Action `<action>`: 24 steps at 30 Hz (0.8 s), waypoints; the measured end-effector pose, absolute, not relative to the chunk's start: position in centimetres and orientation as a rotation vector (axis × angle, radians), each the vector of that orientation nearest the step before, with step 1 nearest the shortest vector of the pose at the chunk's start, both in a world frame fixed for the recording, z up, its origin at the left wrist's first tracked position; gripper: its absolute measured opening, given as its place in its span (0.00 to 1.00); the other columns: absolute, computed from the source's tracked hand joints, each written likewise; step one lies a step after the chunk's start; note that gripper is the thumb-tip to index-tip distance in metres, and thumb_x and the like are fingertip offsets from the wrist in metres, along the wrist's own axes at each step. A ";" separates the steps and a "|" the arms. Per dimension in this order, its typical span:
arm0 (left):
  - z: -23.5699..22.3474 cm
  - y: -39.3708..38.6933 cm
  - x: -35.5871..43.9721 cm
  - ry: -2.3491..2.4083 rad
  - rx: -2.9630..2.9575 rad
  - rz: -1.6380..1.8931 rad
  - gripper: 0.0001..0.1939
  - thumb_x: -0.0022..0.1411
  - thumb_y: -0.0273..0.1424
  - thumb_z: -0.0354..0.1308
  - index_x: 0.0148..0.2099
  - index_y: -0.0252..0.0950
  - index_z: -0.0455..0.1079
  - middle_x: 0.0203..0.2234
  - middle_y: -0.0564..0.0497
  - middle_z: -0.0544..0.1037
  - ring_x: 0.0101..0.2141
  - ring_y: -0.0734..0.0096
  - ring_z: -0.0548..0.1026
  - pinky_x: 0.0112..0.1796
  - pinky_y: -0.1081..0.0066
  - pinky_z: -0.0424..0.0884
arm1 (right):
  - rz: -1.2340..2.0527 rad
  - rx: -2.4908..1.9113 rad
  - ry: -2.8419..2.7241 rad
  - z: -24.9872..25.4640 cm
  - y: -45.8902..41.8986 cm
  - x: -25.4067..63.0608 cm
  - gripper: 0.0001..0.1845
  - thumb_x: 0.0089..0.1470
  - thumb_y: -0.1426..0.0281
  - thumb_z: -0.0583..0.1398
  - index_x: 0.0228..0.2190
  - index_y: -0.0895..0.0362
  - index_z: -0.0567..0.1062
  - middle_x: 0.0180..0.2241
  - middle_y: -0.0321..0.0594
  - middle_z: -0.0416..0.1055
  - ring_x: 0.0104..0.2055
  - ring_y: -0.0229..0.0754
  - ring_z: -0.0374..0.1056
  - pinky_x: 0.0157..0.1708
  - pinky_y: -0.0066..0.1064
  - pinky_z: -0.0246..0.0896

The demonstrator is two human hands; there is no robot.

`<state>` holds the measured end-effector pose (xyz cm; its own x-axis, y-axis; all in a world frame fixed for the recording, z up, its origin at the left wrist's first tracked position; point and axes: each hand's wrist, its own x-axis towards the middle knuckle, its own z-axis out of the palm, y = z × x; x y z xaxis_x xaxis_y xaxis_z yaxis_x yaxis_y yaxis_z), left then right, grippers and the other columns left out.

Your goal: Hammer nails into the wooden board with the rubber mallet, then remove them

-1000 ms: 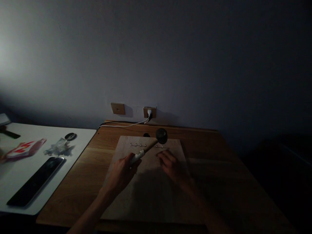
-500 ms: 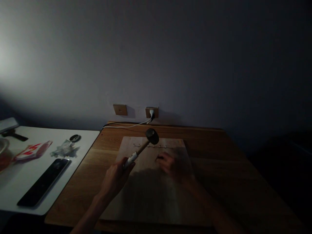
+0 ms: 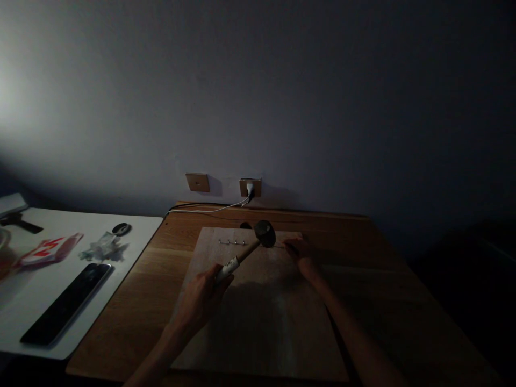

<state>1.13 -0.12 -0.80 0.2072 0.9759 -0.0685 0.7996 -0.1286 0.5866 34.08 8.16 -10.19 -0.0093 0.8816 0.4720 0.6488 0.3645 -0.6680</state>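
Observation:
My left hand [image 3: 201, 301] grips the pale handle of a mallet [image 3: 264, 233], whose black head hovers just over the far edge of a light wooden board [image 3: 258, 317]. A short row of small nails [image 3: 234, 242] stands in the board to the left of the mallet head. My right hand [image 3: 300, 253] reaches to the board's far right part, fingers pinched low at the surface; what they hold is too dark to make out.
The board lies on a brown wooden table [image 3: 371, 279] against a wall with two sockets and a white plugged-in cable [image 3: 217, 207]. To the left, a white table [image 3: 24, 301] carries a black phone [image 3: 66, 302], a red-and-white packet [image 3: 48, 250] and small clutter.
My right hand has moved from the board's middle toward its far right edge. The mallet head swung left, then back right and lower, near the nail row.

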 end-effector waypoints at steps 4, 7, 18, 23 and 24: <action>-0.9 -0.3 0.8 1.646 1.969 0.428 0.13 0.70 0.42 0.50 0.39 0.39 0.68 0.24 0.53 0.75 0.25 0.69 0.74 0.27 0.73 0.54 | 0.327 -1.346 -1.746 -10.1 8.3 34.1 0.13 0.61 0.62 0.56 0.35 0.51 0.81 0.37 0.43 0.79 0.39 0.49 0.76 0.42 0.45 0.72; -1.0 -0.5 0.4 1.653 1.962 0.417 0.12 0.70 0.41 0.50 0.39 0.40 0.68 0.25 0.53 0.76 0.26 0.69 0.75 0.27 0.73 0.54 | 0.336 -1.327 -1.779 -9.6 8.0 34.2 0.12 0.60 0.63 0.58 0.36 0.51 0.81 0.37 0.43 0.80 0.40 0.49 0.76 0.43 0.46 0.72; -0.1 -0.2 1.6 1.629 2.019 0.411 0.12 0.70 0.41 0.51 0.39 0.39 0.68 0.27 0.51 0.78 0.27 0.68 0.77 0.27 0.72 0.56 | 0.353 -1.421 -1.747 -9.2 8.0 33.8 0.16 0.56 0.66 0.60 0.46 0.54 0.77 0.35 0.43 0.78 0.37 0.49 0.74 0.40 0.44 0.72; 0.2 1.4 4.3 1.605 2.127 0.359 0.10 0.71 0.39 0.52 0.40 0.40 0.69 0.30 0.50 0.80 0.30 0.68 0.78 0.28 0.73 0.58 | 0.371 -1.448 -1.681 -8.7 7.0 34.2 0.25 0.54 0.61 0.63 0.54 0.52 0.71 0.42 0.45 0.76 0.39 0.49 0.73 0.40 0.43 0.72; 0.2 1.8 4.8 1.601 2.160 0.333 0.10 0.71 0.39 0.52 0.41 0.40 0.69 0.31 0.50 0.80 0.30 0.67 0.79 0.28 0.73 0.58 | 0.377 -1.451 -1.660 -8.7 6.6 34.6 0.27 0.54 0.60 0.64 0.55 0.52 0.71 0.44 0.45 0.75 0.41 0.49 0.73 0.42 0.43 0.72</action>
